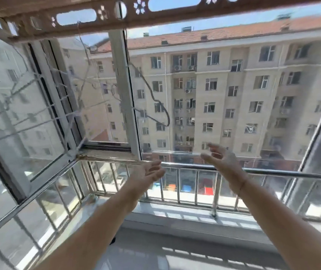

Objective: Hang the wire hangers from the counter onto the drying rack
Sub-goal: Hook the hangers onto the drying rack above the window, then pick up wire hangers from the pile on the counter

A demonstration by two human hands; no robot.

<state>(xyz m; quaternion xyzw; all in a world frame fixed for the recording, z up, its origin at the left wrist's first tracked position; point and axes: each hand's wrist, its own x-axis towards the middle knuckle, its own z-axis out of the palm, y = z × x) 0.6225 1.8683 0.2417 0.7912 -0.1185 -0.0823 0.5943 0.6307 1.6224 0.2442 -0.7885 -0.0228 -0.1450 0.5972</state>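
Currently both hands are up and carrying nothing. The left hand [148, 172] is palm-up with its fingers straight and spread. The right hand [220, 158] has loosely spread, slightly crooked fingers and is somewhat blurred. Neither touches anything. Both float in front of the railing [272, 173], well below the drying rack [155, 15], the perforated bar with flower cut-outs across the top of the view.

Hangers: one dark wire hanger [150, 91] hooks from the rack beside the window post [122, 84] and dangles across the open pane. Paler wire shapes hang further left, too blurred to count. The part of the counter [175, 248] I can see shows no hanger.

Judgement: the step in hand is fetching the next hanger, if any remain out of view.

Method note:
- Pinch the hanger at its neck just under the hook, with the hook mouth turned toward the bar.
- Raise it past the bar, then lower until the hook seats.
- Release only once the rack bears the weight.
- Place it apart from the dark hanger so the arms do not tangle.
- The wire is light and likely to swing, and with the window open a slip could send it outside.
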